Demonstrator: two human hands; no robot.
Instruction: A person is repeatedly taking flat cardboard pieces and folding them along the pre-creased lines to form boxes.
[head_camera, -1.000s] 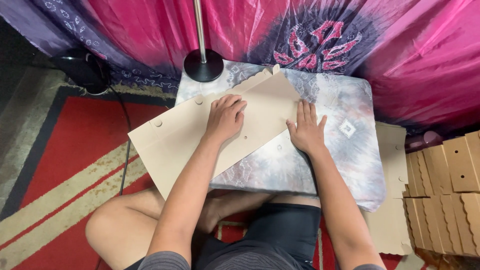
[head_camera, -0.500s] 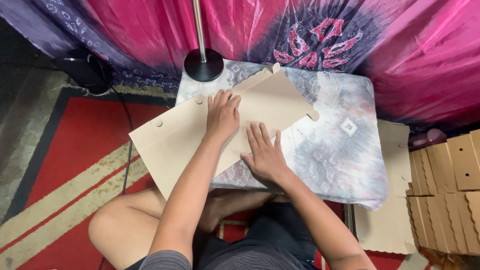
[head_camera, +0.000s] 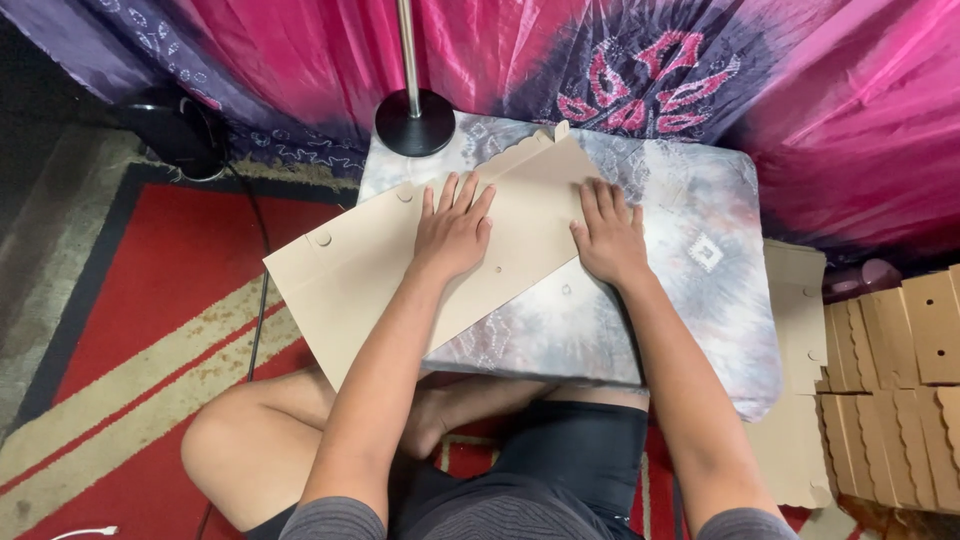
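that flat cardboard sheet you've got is a thin die-cut box blank, so i'd guess it's light and fairly stiff across the panel but happy to bend along its score lines, and the surface looks smooth enough to slide on the cloth. it's lying across the left part of the low table with the tie-dye cover, and its lower-left end hangs well off the table edge over the red rug and your knee. the long axis runs diagonally, from the lower left near your leg up to the far right, where the notched tabbed end points toward the lamp base and the pink curtain. your left hand is flat on the middle of it, fingers spread and loose, not gripping anything. your right hand is flat too, fingers extended, pressing on the right edge. if you lift it, i'd grab the long edges, not the little tabs. stack of more blanks sits off to your right.
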